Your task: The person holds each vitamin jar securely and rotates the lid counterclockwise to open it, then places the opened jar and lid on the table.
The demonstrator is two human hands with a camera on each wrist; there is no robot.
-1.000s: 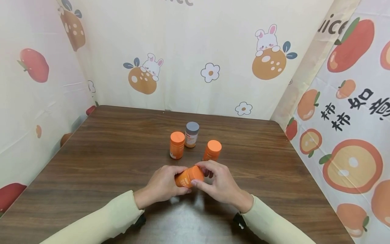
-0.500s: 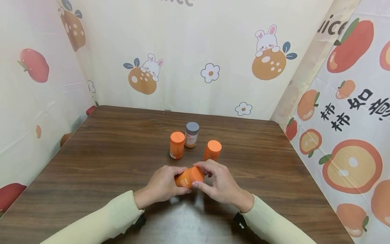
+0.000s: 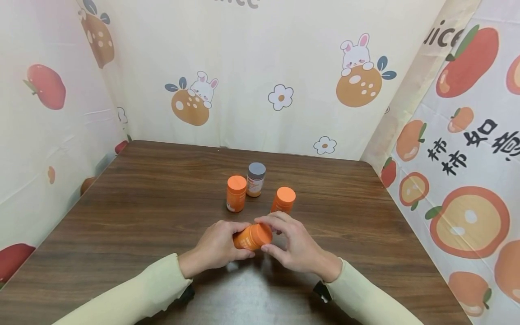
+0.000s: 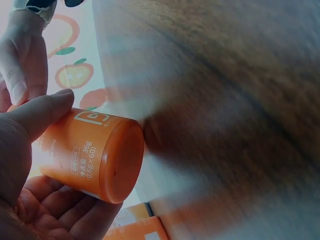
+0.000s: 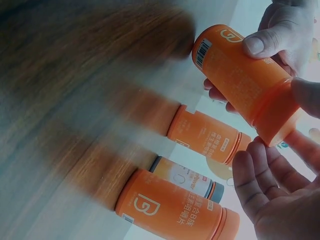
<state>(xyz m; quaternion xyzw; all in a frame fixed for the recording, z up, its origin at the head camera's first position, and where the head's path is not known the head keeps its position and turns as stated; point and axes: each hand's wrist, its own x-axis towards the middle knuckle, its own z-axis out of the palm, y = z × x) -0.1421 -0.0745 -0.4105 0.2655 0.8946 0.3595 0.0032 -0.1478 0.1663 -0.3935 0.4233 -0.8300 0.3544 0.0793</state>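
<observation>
My left hand (image 3: 215,246) grips an orange pill bottle (image 3: 245,239) round its body, with thumb on one side and fingers on the other. The bottle leans over, its base low over the table and its orange cap (image 3: 262,234) pointing right. My right hand (image 3: 295,243) pinches that cap between thumb and forefinger. In the right wrist view, thumb and forefinger lie at opposite edges of the cap (image 5: 277,112), while the other fingers spread loosely below it. The left wrist view shows white print on the bottle's body (image 4: 90,150) and its smooth base; the cap is hidden there.
Beyond the hands, two more orange bottles stand upright, one to the left (image 3: 236,195) and one to the right (image 3: 283,201), partly behind the right hand. A grey-capped bottle (image 3: 255,180) stands behind the left one. Patterned curtains (image 3: 252,90) border the brown wooden table (image 3: 162,189).
The right hand's forefinger has shifted left over the top of the cap, and its thumb has slid right and down along the cap's edge. The left hand and bottle body have stayed in place.
</observation>
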